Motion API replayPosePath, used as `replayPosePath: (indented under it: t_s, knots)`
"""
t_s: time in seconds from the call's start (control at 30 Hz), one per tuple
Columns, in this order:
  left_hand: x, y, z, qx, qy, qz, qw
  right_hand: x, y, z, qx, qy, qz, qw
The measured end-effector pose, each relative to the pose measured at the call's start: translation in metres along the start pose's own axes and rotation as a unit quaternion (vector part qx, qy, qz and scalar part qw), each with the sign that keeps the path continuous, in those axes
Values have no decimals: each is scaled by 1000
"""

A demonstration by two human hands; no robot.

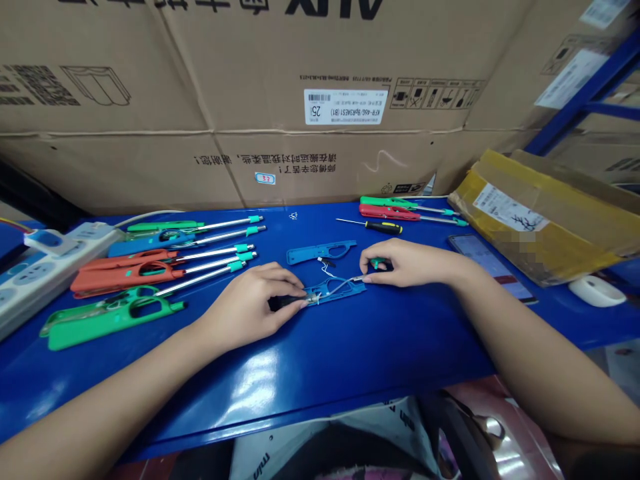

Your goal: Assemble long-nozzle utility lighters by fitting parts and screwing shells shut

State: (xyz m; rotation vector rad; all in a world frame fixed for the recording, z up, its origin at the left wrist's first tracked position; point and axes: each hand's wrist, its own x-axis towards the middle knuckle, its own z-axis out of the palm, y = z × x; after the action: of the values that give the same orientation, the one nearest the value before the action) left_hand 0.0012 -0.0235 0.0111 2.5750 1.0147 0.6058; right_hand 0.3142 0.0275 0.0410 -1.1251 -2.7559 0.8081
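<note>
My left hand (263,297) is closed on the near blue lighter casing half (340,293), pressing a black part at its left end. White and grey wires lie across this casing. My right hand (403,262) is pinched at its right end, with a small green part (379,264) between the fingers and a thin metallic tip by the thumb; the exact kind of this piece is partly hidden. Behind the two hands lies a second blue casing half (320,252), apart from them. A small black piece with white leads (327,264) sits between the casing halves.
Several green, blue and red lighters (145,267) lie at left beside a white power strip (45,273). At the back are a screwdriver (383,227) and two more lighters (390,212). A phone (493,267), taped carton (545,213) and white mouse (597,291) stand right.
</note>
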Motion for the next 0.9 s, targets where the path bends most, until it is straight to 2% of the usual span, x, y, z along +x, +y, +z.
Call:
replayPosePath:
  t_s: [0.17,0.43,0.9]
  knots:
    - [0,-2,-1,-3,5,-8,1000,0,-4,-1,20,-14,31,999]
    - [1,-3,-1,-9,3,-12,1000,-5,-10,-4,30,-14,12,999]
    - [2,-6,2,-28,12,5,1000,-1,-19,2,-52,-31,39,997]
